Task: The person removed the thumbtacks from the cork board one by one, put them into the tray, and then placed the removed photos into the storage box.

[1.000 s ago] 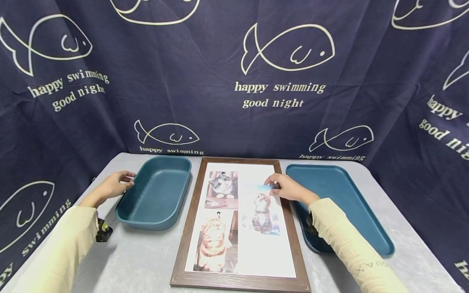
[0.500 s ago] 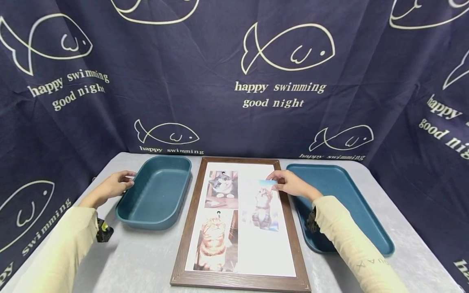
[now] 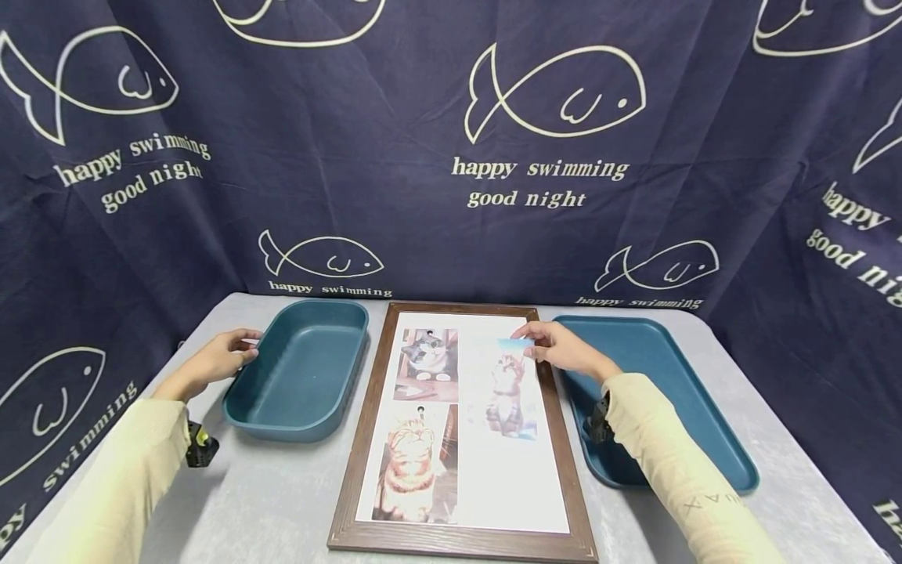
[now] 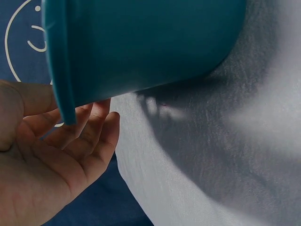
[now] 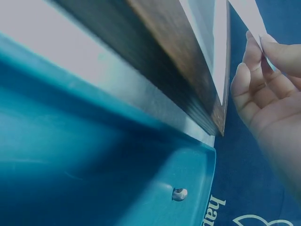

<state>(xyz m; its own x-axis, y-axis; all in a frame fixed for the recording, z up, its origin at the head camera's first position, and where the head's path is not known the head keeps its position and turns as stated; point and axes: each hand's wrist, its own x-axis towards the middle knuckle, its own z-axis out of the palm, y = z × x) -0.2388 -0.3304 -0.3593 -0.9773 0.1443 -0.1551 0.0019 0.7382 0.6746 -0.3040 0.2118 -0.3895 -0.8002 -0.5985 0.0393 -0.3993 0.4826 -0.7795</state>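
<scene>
My right hand [image 3: 564, 348] pinches the top right corner of a cat photo [image 3: 509, 395] between thumb and fingers. In the right wrist view the white back of the photo [image 5: 249, 18] shows at the fingertips. It lies over the right half of a white board with a brown wooden frame [image 3: 461, 540]; whether its lower part touches the board I cannot tell. On the board's left half are a grey-and-white cat photo [image 3: 426, 364] and an orange cat photo [image 3: 409, 470], each with a small dark spot near its top. My left hand [image 3: 224, 354], fingers relaxed, rests beside the rim of a deep teal bin [image 3: 299, 431].
A shallow teal tray [image 3: 676, 407] stands close to the frame's right side, under my right forearm. A small shiny rounded piece [image 5: 179, 194] sits in the tray. Dark blue fabric [image 3: 423, 204] with fish prints hangs behind the light grey table [image 3: 282, 501].
My right hand has shifted slightly up and to the right, drawing the cat photo toward the board's far right part. My left hand and the bin have stayed put.
</scene>
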